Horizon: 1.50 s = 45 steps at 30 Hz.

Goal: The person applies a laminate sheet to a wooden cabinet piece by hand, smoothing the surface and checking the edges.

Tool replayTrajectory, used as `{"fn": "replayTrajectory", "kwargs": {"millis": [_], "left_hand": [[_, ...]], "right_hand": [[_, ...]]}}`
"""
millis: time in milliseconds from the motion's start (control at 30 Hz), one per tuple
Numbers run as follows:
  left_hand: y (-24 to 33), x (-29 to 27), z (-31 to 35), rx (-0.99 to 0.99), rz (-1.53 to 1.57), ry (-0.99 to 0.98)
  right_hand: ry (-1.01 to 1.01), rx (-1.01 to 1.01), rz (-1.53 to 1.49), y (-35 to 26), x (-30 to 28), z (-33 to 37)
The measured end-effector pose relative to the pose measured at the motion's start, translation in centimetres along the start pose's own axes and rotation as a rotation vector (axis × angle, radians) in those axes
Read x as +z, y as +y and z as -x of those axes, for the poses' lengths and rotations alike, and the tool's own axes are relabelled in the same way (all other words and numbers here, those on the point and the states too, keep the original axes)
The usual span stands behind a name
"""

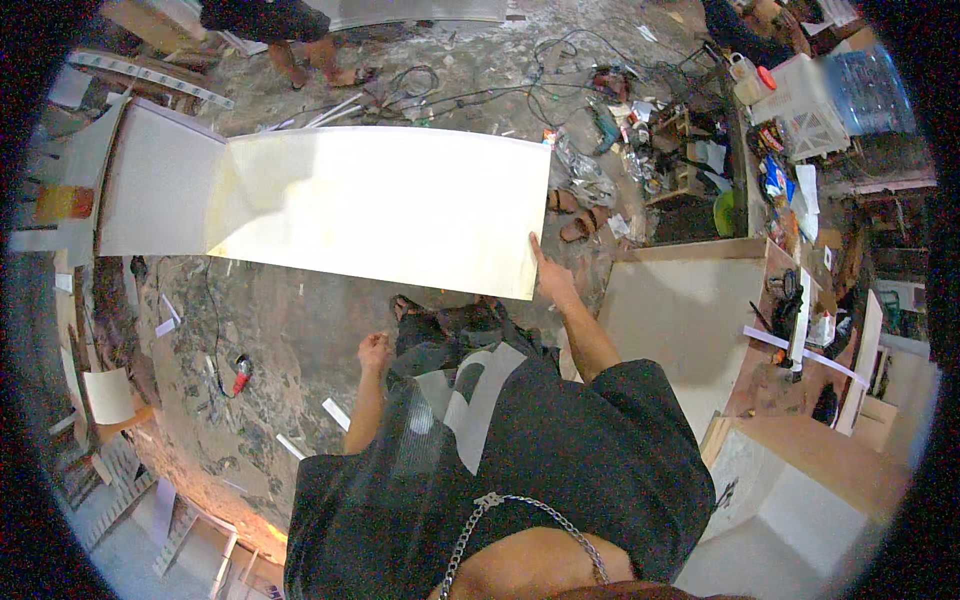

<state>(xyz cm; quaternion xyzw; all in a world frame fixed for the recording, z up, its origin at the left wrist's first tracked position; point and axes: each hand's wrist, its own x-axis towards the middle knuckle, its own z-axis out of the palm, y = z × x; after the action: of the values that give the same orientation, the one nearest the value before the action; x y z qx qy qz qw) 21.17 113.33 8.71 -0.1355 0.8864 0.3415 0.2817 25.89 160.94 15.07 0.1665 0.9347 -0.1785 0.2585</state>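
Note:
A long white panel [390,205] stretches across in front of me, brightly lit, its left end meeting a greyer board [160,185]. My right hand [554,279] is at the panel's near right corner. Its index finger lies stretched on the panel's face by the edge, while the other fingers curl at the edge, partly hidden. Nearer my body, my left hand [375,352] is raised over the floor, apart from the panel. Its fingers are curled closed, and whatever they might hold is too small to make out.
Beyond the panel lie cables [540,75], sandals [580,222], a green power tool [606,130] and scattered scraps. Pale box-like boards [670,325] stand at my right. A red-tipped tool [242,373] is on the floor at left. Another person's legs [290,55] show at far left.

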Motion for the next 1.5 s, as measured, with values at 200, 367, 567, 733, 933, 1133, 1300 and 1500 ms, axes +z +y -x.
{"fn": "replayTrajectory", "kwargs": {"millis": [200,367,567,733,933,1133,1300,1500], "left_hand": [[-0.9,0.4,0.6,0.027,0.039,0.056],[-2.7,1.0,-1.7,0.049,-0.103,0.000],[-3.6,0.1,-0.2,-0.033,0.036,0.045],[1.3,0.2,-1.1,-0.036,0.147,-0.066],[0.1,0.4,-2.0,0.076,-0.008,0.033],[3.3,0.3,-1.1,0.113,-0.128,0.035],[-0.3,-0.9,-1.0,0.134,-0.171,0.044],[-4.4,0.0,-5.3,0.400,-0.236,0.143]], "right_hand": [[0.058,-0.029,0.021,-0.7,-1.7,0.8],[0.183,-0.113,-0.084,-0.4,-2.2,1.7],[0.163,-0.117,-0.049,-2.8,-1.6,2.9],[-0.050,-0.016,0.059,0.7,1.9,1.3],[0.110,-0.182,-0.069,0.0,1.0,1.8],[-0.008,-0.075,-0.018,-0.6,0.5,4.9],[0.104,-0.171,0.081,-2.0,5.6,5.6],[0.088,-0.228,-0.034,-1.7,5.3,5.5]]}}
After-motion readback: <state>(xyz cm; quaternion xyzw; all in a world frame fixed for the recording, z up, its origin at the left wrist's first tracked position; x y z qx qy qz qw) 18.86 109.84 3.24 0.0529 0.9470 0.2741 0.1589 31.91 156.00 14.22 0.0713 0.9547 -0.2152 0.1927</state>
